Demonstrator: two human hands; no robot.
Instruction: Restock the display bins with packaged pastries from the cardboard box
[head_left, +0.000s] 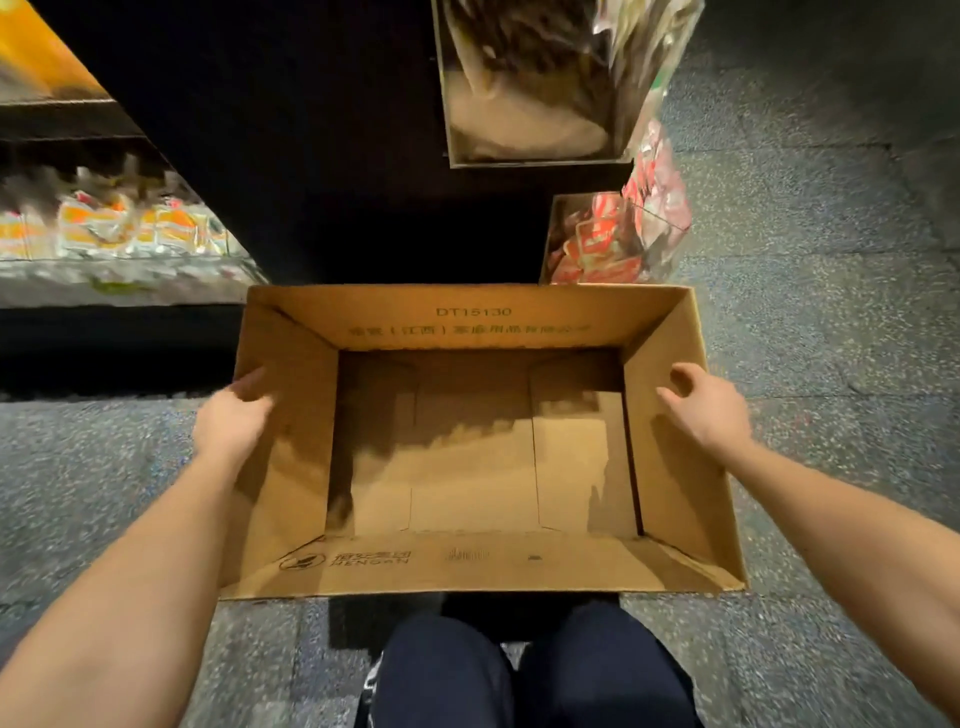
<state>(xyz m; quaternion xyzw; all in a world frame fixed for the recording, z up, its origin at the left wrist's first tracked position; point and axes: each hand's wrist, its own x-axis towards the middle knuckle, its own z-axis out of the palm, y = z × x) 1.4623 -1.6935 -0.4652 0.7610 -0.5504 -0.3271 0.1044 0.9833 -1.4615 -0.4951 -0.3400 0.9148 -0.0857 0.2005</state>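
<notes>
Cardboard box (467, 322) on floor (831, 312). L hand (234, 410) at left rim, fingers hidden, can't tell grip. R hand (701, 405) over right wall, loosely curled, holds nothing.

Cardboard box (467, 325) open from above; display bins (587, 244) stand beyond
</notes>
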